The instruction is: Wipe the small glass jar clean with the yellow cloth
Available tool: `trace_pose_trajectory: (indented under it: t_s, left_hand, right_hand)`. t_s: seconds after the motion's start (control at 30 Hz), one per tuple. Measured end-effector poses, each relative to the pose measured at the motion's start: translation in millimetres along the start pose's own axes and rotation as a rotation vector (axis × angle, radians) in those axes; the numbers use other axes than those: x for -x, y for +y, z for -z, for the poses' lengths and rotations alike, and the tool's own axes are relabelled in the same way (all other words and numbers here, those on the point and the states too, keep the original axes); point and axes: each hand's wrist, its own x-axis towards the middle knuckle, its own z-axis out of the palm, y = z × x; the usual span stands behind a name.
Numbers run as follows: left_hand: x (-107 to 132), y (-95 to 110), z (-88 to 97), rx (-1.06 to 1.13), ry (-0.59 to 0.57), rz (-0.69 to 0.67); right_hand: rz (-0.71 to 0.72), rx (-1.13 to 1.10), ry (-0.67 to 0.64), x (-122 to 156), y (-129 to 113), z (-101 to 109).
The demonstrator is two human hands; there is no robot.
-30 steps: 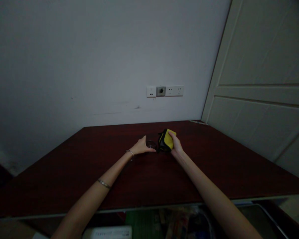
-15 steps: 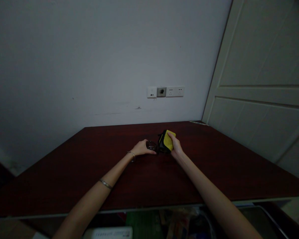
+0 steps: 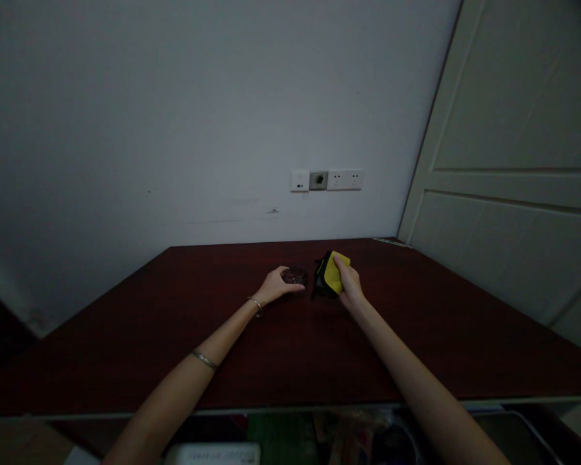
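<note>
My left hand [image 3: 274, 285] is closed round the left side of a small, dark, see-through glass dish [image 3: 296, 276], thumb in front and fingers behind. The dish is low over the wooden tabletop [image 3: 252, 342]; whether it touches the wood I cannot tell. In my right hand [image 3: 350, 281] is a folded cloth [image 3: 335, 274], yellow on one side and grey with a black edge on the other. My right thumb presses on its yellow face. A narrow gap separates the cloth from the dish.
Behind the table rises a pale wall [image 3: 223, 116] with a row of sockets [image 3: 345, 180]. A white panelled door [image 3: 513, 129] stands at the right. Below the table's front edge lie a white box [image 3: 213, 454], a green item [image 3: 281, 439] and some bagged things.
My right hand and the cloth have moved a little right, away from the dish. The dish has tilted flatter in my left hand. The whole view has shifted slightly.
</note>
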Motion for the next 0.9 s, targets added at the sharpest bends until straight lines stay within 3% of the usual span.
trace_pose_trajectory:
  t_s: [0.17, 0.3, 0.43, 0.6, 0.9]
  left_hand:
    - [4.9, 10.5, -2.1, 0.536, -0.067, 0.053]
    - [9.8, 11.7, -6.7, 0.716, -0.039, 0.040]
    - [15.9, 13.1, -12.6, 0.776, 0.069, 0.049]
    - [20.4, 12.7, -17.4, 0.745, 0.156, 0.071]
    - [24.3, 10.4, -15.9, 0.689, -0.052, 0.032]
  right_hand:
    - [0.154, 0.124, -0.230, -0.1, -2.1, -13.5]
    - [0.252, 0.285, -0.381, -2.4, -4.0, -29.8]
    - [0.333, 0.390, -0.518, -1.7, 0.4, -44.1]
    - [0.419, 0.371, -0.540, 12.7, 10.6, -51.6]
    - [0.713, 0.511, -0.732, 37.0, -3.4, -37.7]
